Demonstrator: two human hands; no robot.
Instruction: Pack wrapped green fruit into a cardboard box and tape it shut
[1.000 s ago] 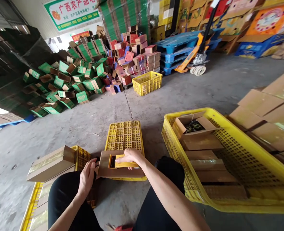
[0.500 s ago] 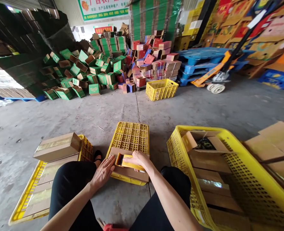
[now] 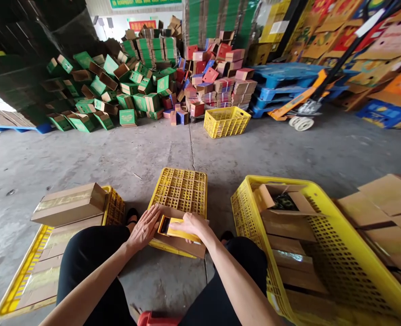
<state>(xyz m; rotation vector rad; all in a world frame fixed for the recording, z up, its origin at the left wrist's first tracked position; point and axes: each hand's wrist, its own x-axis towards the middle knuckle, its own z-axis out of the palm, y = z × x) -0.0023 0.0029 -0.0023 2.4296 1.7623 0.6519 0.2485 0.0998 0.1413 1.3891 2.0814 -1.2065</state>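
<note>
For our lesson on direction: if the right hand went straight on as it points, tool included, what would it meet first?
Likely the left hand, resting at the box's end just ahead of the yellow tool; depth is hard to judge.

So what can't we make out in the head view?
All in the head view:
Yellow tool: partly covered by the right hand.
Cardboard box: inside hidden by its top.
Open box: dark contents too small to identify.
Red object: cut off by the bottom edge.
Green banner: cut off by the top edge.
</note>
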